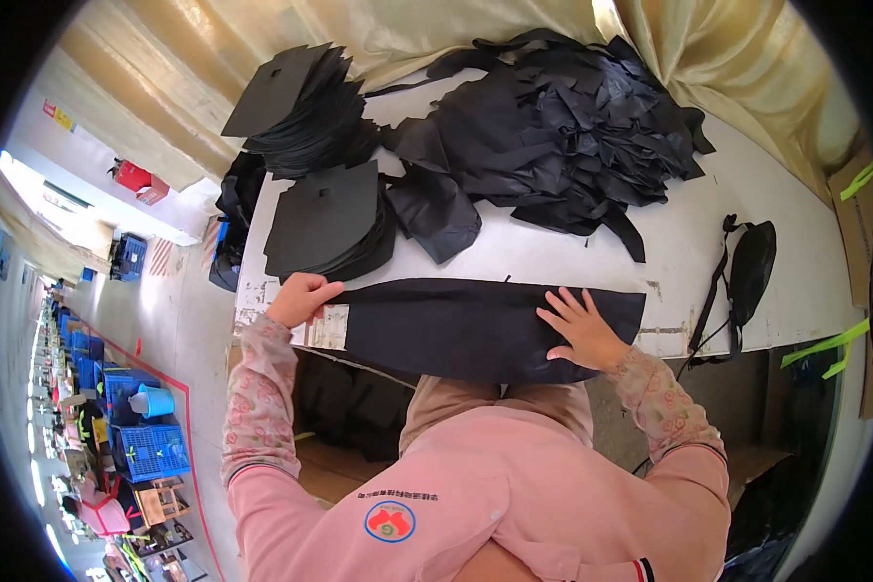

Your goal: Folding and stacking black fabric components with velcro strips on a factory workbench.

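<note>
A long black fabric piece (446, 325) lies along the near edge of the white table, part of it hanging over the edge toward my lap. My left hand (303, 299) is at its left end, fingers curled and closed on the far corner. Toward the other end, my right hand (584, 330) rests flat on the cloth with its fingers spread. Just beyond my left hand is a stack of black panels (325, 223), each with a small slot. A second, taller stack of similar panels (281, 92) stands behind it.
A large heap of black fabric pieces (563, 126) covers the table's far middle. On the right lies a small black pouch with a strap (752, 272). Curtains (436, 24) hang behind the white table (786, 204). Blue crates (155, 451) stand on the floor at left.
</note>
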`<state>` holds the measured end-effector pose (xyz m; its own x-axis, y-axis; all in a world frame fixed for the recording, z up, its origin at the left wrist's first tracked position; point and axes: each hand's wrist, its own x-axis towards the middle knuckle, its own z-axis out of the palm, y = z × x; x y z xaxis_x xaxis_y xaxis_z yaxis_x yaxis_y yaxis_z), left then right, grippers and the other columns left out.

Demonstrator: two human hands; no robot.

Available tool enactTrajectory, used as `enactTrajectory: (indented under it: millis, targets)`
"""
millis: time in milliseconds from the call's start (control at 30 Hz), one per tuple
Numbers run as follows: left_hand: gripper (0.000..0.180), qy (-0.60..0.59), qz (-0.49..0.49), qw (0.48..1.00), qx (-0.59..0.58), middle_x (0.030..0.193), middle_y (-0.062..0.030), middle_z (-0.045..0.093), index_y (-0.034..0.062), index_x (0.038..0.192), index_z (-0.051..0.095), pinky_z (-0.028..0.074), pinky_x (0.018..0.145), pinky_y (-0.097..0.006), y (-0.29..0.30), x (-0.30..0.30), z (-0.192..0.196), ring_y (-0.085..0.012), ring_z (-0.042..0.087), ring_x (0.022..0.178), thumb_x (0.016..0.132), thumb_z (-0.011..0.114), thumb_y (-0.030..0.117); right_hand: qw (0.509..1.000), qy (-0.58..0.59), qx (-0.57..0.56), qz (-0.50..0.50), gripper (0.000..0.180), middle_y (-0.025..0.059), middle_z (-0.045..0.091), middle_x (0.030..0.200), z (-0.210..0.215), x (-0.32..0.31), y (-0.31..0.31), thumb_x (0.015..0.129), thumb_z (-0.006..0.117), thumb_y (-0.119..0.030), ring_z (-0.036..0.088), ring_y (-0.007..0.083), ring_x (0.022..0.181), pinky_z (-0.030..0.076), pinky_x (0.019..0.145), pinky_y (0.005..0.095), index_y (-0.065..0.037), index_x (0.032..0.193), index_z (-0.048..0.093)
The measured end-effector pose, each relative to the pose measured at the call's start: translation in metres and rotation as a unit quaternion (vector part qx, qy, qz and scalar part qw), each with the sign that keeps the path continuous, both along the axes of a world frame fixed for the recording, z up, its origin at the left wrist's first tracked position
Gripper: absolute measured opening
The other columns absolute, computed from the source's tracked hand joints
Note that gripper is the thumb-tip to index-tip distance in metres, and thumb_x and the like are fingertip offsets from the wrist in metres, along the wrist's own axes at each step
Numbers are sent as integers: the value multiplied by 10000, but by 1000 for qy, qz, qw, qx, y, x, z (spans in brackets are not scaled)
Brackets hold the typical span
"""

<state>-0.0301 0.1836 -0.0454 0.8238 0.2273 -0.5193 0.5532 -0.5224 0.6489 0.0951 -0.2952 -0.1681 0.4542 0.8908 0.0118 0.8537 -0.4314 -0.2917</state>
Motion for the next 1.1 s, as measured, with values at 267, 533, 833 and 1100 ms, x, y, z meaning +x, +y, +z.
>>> enactTrajectory:
  millis: [267,533,833,1100]
  targets:
    - [459,-294,-89,943,127,531,-116,492,-11,667,605,386,501,-349,-135,25,-3,-176,443,483,874,707,386,734,561,382,-16,473,129,634,1139,76,-32,146,906,663,-91,640,108,847,526,720,257,-25,1341,487]
    - [477,-480,-6,748,459,1181,-147,633,78,1142,612,485,872,-390,-34,39,-18,-311,611,1034,807,755,387,785,523,311,-115,138,20,646,782,52,-17,149,943,613,-115,608,72,666,499,625,213,0,1008,651]
    - [611,-247,-39,879,407,1133,-109,645,98,1227,590,491,909,-410,22,48,-55,-312,608,1067,774,750,475,698,615,366,-20,176,65,655,980,66,-9,154,983,555,-90,670,136,906,531,832,282,40,1099,573]
    - [378,-329,-15,870,366,1105,-148,664,82,1246,586,518,839,-434,27,41,-64,-357,643,974,910,619,251,739,577,344,-57,170,36,649,894,46,-2,166,987,559,-115,636,103,761,517,721,248,27,1055,625]
